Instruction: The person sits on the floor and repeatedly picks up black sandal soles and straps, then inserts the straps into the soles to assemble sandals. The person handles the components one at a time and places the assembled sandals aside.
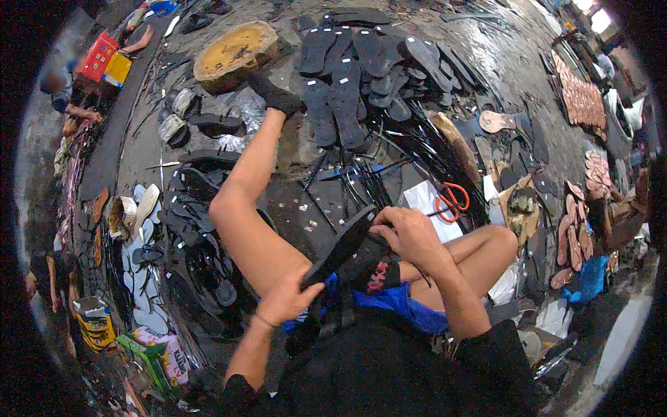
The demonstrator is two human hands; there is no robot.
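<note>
A black sandal sole (342, 243) lies slanted above my lap, its upper end tilted away to the right. My left hand (285, 297) is closed round the lower end, thumb across it. At the upper end, my right hand (410, 235) has its fingers pinched together against the sole's edge. Whatever sits between those fingertips is hidden. Red-handled scissors (453, 200) rest on a white sheet (419, 198) just beyond my right hand. Loose black strips (351, 184) are scattered on the floor ahead of the sole.
Black soles (346, 90) are piled ahead, beside a round wooden block (235, 55) near my outstretched foot. More sandals (201, 257) crowd my left side. Pink sandals (571, 226) and brown strapped pieces (580, 94) lie to the right. Another person's hand (87, 113) shows at far left.
</note>
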